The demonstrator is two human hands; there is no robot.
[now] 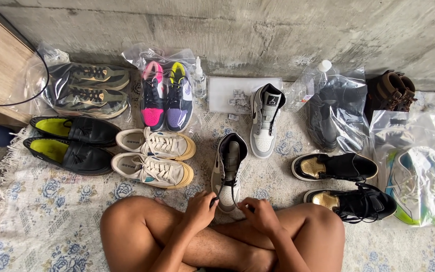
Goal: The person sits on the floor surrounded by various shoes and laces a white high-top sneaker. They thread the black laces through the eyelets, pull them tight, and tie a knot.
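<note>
- Nearest the cam I see crossed bare legs (217, 242), person sitting on a pale rug w/ blue flowers (46, 201).
- Left hand (201, 210) just above the knees, fingers curled narrow, pinching a black lace (218, 193) of the grey-and-white high-top (228, 168).
- Right hand (261, 213) close beside it, fingers bent in at the toe end of that shoe; looks like it grips the other lace end, but I can't tell for sure.
- That high-top lies on the rug right in front of the legs, toe toward the person, tongue pulled open.
- Its twin (265, 118) sits further back, near the concrete wall (258, 30), next to a flat white tray (225, 93) w/ small bits.
- Left of the hands: cream sneakers (154, 156), then black loafers w/ yellow insoles (69, 143).
- Right: black-and-gold pair (343, 184), and bagged shoes (414, 181) beyond.
</note>
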